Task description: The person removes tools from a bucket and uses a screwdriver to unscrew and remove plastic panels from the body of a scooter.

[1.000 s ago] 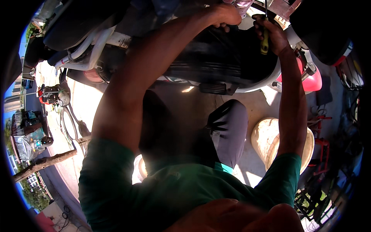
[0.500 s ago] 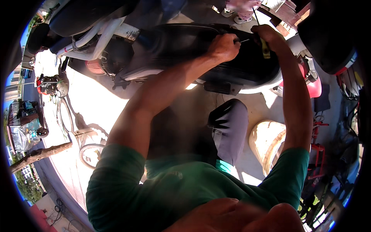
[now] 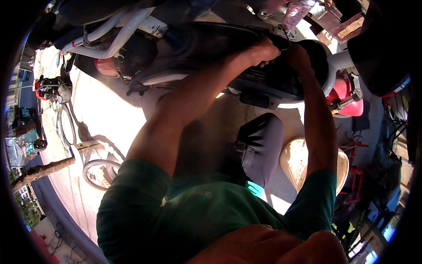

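Observation:
A black scooter (image 3: 206, 44) lies across the space in front of me, and both my hands are over its dark right-hand part. My left hand (image 3: 263, 52) is closed; a thin bright metal shaft (image 3: 284, 49) sticks out from it toward my right hand, its handle hidden by the fingers. My right hand (image 3: 299, 57) is closed close beside it. From its top rises the thin dark shaft of a screwdriver (image 3: 287, 37), the handle now hidden in the fist. What the tool tips touch is too dark to make out.
A person in pink patterned trousers (image 3: 298, 13) stands just beyond the scooter. White tubes (image 3: 123, 37) are at upper left, red parts (image 3: 347, 94) at right. A pale rounded container (image 3: 293, 160) stands beside my leg. A log (image 3: 44, 174) and bicycle wheel (image 3: 99, 171) lie left.
My right hand has come down and left, closer to my left hand, and the screwdriver's yellow handle has gone from sight. The left hand has shifted slightly. My view has turned a little.

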Action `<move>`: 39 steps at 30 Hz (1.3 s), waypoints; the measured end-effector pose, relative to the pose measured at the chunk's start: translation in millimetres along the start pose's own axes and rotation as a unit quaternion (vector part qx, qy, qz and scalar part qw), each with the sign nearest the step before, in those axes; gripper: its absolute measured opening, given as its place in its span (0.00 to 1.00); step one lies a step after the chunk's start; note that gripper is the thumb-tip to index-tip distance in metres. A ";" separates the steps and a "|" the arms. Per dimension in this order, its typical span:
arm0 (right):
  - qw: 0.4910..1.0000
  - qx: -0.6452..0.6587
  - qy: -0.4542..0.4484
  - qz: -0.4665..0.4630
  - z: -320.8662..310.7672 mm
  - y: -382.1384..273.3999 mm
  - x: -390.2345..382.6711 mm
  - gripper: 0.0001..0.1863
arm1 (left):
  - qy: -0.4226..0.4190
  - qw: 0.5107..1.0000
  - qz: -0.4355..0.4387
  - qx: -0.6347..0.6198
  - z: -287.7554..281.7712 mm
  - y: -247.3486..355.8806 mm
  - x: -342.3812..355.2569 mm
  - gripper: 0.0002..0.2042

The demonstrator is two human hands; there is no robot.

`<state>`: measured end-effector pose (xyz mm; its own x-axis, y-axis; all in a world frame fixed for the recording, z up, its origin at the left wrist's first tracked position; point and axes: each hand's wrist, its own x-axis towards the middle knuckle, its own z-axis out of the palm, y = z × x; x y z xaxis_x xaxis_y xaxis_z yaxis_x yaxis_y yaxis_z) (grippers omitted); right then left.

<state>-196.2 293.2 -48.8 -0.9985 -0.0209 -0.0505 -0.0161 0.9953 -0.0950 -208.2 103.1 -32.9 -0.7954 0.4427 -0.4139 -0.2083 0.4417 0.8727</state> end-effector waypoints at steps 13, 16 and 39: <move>0.990 -0.078 0.027 -0.117 11.2 9.5 6.1 0.15 | 0.045 0.998 0.044 -0.007 21.8 -24.7 -9.4 0.21; 0.990 -0.089 0.003 -0.113 16.7 20.2 10.4 0.15 | 0.139 0.960 0.217 0.113 24.3 -27.5 2.2 0.21; 0.940 0.201 0.228 0.156 -20.8 21.7 4.4 0.27 | -0.066 0.946 0.185 -0.258 7.5 -44.7 -30.6 0.23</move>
<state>-201.9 316.7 -30.4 -0.8718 0.3988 0.2845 0.2102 0.8291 -0.5181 -170.3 75.7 -61.2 -0.7970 0.6016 -0.0540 -0.2064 -0.1872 0.9604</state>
